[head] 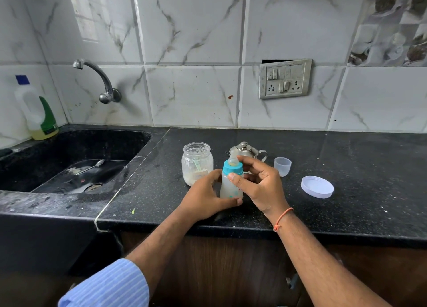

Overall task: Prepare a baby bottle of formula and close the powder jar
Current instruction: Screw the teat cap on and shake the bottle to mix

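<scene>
A baby bottle point(231, 187) with a teal collar and a nipple stands on the black counter point(346, 168), holding cloudy liquid. My left hand point(205, 198) grips the bottle's lower body. My right hand point(258, 184) curls round the teal collar, thumb in front and fingers behind. Just left of the bottle stands the open glass powder jar point(196, 162), with powder at the bottom and a scoop inside. Its white lid point(317, 187) lies flat on the counter to the right. A small clear cap point(282, 166) stands between the bottle and the lid.
A small steel pot point(246, 150) with a lid sits behind the bottle. The black sink point(76, 168) at the left holds a spoon and residue under a wall tap point(97, 78). A detergent bottle point(37, 112) stands in the far left corner. A switch panel point(285, 78) is on the wall.
</scene>
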